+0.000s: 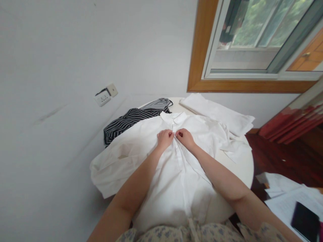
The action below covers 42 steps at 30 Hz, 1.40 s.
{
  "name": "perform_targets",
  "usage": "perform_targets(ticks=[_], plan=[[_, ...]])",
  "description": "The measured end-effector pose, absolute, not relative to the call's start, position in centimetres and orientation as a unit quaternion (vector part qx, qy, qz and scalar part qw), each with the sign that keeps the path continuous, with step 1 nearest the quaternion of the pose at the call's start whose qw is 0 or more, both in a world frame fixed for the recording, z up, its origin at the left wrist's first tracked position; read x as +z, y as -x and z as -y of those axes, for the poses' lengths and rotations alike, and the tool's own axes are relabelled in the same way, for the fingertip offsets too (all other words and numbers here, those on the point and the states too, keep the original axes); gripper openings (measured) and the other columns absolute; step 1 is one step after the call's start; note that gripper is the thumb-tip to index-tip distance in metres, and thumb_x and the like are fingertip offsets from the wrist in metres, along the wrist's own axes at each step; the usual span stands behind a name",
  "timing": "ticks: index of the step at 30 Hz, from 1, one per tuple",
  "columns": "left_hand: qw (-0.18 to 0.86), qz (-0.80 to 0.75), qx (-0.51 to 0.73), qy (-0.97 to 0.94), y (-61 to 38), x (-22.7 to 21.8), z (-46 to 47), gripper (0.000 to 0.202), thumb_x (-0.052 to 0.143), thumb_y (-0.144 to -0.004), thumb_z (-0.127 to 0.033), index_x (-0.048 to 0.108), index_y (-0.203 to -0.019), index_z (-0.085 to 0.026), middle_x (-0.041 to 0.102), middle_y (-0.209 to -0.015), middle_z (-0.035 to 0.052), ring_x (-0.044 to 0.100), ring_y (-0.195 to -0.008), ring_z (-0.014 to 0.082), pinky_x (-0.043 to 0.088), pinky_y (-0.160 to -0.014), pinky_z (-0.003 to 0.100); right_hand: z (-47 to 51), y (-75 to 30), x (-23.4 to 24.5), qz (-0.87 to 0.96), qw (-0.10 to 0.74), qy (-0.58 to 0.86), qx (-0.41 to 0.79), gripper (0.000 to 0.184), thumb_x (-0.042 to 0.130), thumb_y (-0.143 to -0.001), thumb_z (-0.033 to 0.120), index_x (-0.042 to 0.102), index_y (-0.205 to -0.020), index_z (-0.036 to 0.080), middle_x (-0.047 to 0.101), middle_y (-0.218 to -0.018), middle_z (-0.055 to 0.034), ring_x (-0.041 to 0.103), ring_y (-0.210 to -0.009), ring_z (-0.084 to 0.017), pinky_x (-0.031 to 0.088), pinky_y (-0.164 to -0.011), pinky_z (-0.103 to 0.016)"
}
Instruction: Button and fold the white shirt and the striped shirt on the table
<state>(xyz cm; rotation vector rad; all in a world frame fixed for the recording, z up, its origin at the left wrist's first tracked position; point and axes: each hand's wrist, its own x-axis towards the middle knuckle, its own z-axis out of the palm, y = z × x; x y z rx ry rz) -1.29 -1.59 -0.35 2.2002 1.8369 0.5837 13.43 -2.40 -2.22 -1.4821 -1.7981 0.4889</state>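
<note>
Your left hand (165, 138) and right hand (186, 138) meet below the collar (174, 117) of a white shirt (175, 178), fingers pinching its front edges. Shirt lies across the table (246, 166).

In front of me, the round white table (246, 168) carries a white shirt (174, 174) spread wide, collar (180, 118) away from me; beyond it lie a striped black-and-white cloth (133, 116) on my left and a folded white cloth (219, 112) on my right

Two hands (165, 138) (186, 138), one white shirt (174, 181), one table (242, 168), two wall plates (103, 98) (112, 90) and one window (252, 60) show.
</note>
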Motion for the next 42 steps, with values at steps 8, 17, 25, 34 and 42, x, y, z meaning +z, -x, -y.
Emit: perform_targets(ticks=[8, 17, 25, 34, 42], plan=[[0.093, -0.62, 0.199, -0.754, 1.2, -0.38, 1.76, 0.019, 0.049, -0.088, -0.031, 0.067, -0.088, -0.023, 0.069, -0.096, 0.004, 0.058, -0.098, 0.0201, 0.036, -0.082, 0.03, 2.46, -13.5, -2.01, 0.711, 0.357, 0.575, 0.191, 0.01, 0.057, -0.079, 0.016, 0.067, -0.079, 0.016, 0.06, -0.075, -0.0012, 0.053, -0.068, -0.012, 0.039, -0.066, -0.023], [0.103, -0.61, 0.189, -0.763, 1.57, -0.11, 1.56, 0.017, 0.05, -0.086, -0.027, 0.067, -0.09, -0.023, 0.07, -0.097, 0.0029, 0.059, -0.097, 0.0192, 0.038, -0.082, 0.03, 2.56, -13.54, -2.19, 0.698, 0.38, 0.579, 0.184, 0.018, 0.053, -0.084, 0.022, 0.066, -0.073, 0.016, 0.061, -0.07, -0.0016, 0.053, -0.067, -0.014, 0.038, -0.065, -0.023], [0.136, -0.596, 0.21, -0.763, 1.98, -0.31, 1.23, 0.017, 0.054, -0.086, -0.029, 0.069, -0.092, -0.024, 0.071, -0.096, 0.0021, 0.061, -0.095, 0.0183, 0.041, -0.082, 0.029, 2.48, -13.56, -2.24, 0.702, 0.379, 0.575, 0.183, 0.024, 0.049, -0.089, 0.029, 0.066, -0.078, 0.016, 0.063, -0.076, -0.0037, 0.055, -0.07, -0.014, 0.039, -0.068, -0.023], [0.135, -0.592, 0.239, -0.758, 1.9, -0.91, 0.89, 0.014, 0.056, -0.086, -0.026, 0.067, -0.095, -0.023, 0.071, -0.097, 0.001, 0.061, -0.096, 0.0167, 0.041, -0.087, 0.028, 2.25, -13.35, -2.4, 0.695, 0.37, 0.589, 0.184, 0.015, 0.05, -0.086, 0.023, 0.063, -0.09, 0.017, 0.063, -0.082, -0.003, 0.055, -0.07, -0.014, 0.04, -0.067, -0.024], [0.112, -0.594, 0.252, -0.756, 1.68, -0.7, 1.55, 0.012, 0.064, -0.082, -0.031, 0.065, -0.09, -0.023, 0.068, -0.092, 0.0019, 0.059, -0.094, 0.0186, 0.041, -0.084, 0.03, 2.24, -13.25, -2.33, 0.697, 0.354, 0.607, 0.144, 0.02, 0.049, -0.085, 0.015, 0.064, -0.098, 0.014, 0.063, -0.087, -0.0064, 0.057, -0.077, -0.016, 0.043, -0.075, -0.025]])
